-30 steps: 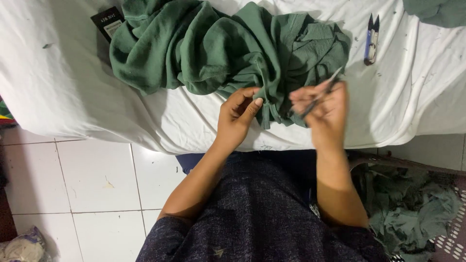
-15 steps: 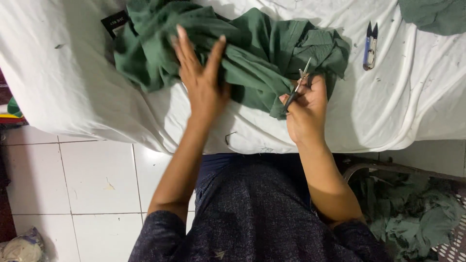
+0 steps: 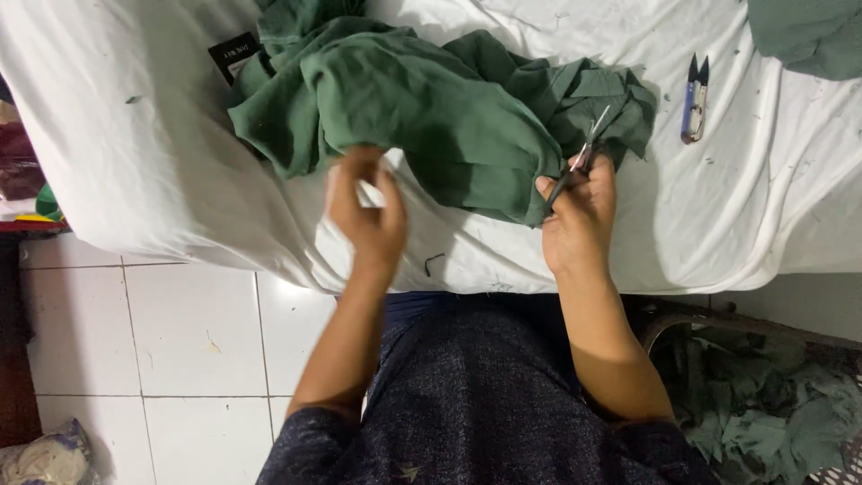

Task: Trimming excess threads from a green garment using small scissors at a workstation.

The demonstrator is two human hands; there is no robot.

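The left hand (image 3: 366, 211) pinches the green garment's (image 3: 422, 117) near edge to lift it, while the right hand (image 3: 577, 216) grips small scissors (image 3: 582, 162) blades-up, kept clear of the cloth

A dark green garment (image 3: 431, 108) lies on a white sheet (image 3: 135, 180) beside blue-handled snips (image 3: 693, 101).

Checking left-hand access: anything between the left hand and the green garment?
Nothing visible. The left hand is already at the lower edge of the green garment on the white sheet. The right hand holds small scissors against its right side.
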